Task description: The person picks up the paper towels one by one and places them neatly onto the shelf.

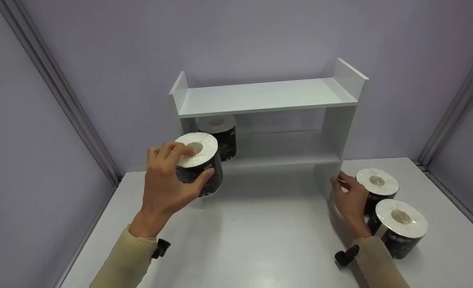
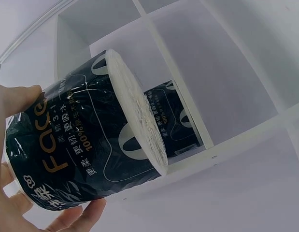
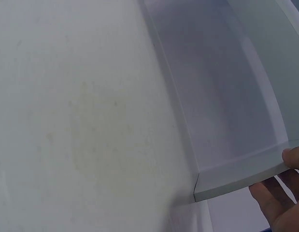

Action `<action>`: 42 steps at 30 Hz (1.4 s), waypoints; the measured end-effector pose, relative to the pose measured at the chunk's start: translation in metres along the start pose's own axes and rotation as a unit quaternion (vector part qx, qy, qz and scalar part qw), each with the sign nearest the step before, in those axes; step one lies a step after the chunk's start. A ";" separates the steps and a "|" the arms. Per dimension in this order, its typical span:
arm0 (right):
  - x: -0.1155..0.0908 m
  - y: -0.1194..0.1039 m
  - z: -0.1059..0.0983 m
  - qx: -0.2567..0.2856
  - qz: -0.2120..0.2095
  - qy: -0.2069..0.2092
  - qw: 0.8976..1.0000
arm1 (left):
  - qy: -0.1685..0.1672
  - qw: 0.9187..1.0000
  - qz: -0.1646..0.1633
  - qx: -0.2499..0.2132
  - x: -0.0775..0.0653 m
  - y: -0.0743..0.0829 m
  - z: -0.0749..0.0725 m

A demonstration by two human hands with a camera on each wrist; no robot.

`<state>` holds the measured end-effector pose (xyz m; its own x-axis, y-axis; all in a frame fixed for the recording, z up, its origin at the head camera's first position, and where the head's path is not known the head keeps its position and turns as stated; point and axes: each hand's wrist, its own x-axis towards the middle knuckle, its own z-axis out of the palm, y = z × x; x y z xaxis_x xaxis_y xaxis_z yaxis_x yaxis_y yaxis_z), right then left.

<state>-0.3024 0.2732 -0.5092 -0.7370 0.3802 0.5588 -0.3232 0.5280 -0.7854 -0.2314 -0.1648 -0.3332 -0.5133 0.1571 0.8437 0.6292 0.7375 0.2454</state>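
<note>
My left hand (image 1: pixel 165 182) grips a toilet paper roll (image 1: pixel 213 182) in black printed wrapping, held upright before the left side of the white shelf unit (image 1: pixel 268 94). Its thumb lies on the near side and the fingers reach over the top by the core hole. Behind it, a second roll (image 1: pixel 225 140) stands on the middle shelf at the left end, partly hidden by the held one. My right hand (image 1: pixel 350 198) pinches the lower front edge of the unit's right side panel (image 3: pixel 246 186) between thumb and fingers.
Two more wrapped rolls, a farther one (image 1: pixel 376 184) and a nearer one (image 1: pixel 400 228), stand on the white table (image 1: pixel 252 244) right of the unit, close beside my right hand and wrist. A lilac wall (image 1: pixel 260 36) rises behind, with grey metal framing (image 1: pixel 66 96) at the left.
</note>
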 end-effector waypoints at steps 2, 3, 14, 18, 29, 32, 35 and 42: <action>0.001 -0.001 0.000 0.000 0.002 -0.002 1.000 | 0.001 1.000 0.001 -0.001 0.002 0.001 -0.001; 0.001 -0.002 0.000 -0.001 0.003 -0.002 1.000 | 0.002 1.000 0.001 -0.002 0.003 0.001 -0.001; 0.000 0.000 0.002 0.006 -0.002 0.000 1.000 | 0.005 1.000 0.004 -0.004 0.014 0.004 -0.004; 0.001 0.001 0.002 0.012 -0.017 0.004 1.000 | 0.005 1.000 0.000 -0.004 0.016 0.003 -0.004; 0.000 0.003 0.003 0.010 0.005 0.000 1.000 | 0.001 1.000 -0.001 -0.003 0.019 0.004 -0.001; 0.001 0.003 0.003 0.006 0.008 0.001 1.000 | 0.003 1.000 0.001 -0.005 0.020 0.004 -0.001; 0.002 0.003 0.003 0.004 0.010 -0.003 1.000 | 0.004 1.000 0.003 -0.004 0.022 0.004 -0.001; 0.004 0.003 0.003 0.007 0.005 -0.002 1.000 | 0.007 1.000 0.010 -0.002 0.028 0.006 -0.003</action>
<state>-0.3080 0.2741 -0.5107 -0.7427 0.3831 0.5493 -0.3236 0.5127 -0.7952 -0.2402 -0.1575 -0.3071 -0.4925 0.1615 0.8552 0.6408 0.7323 0.2307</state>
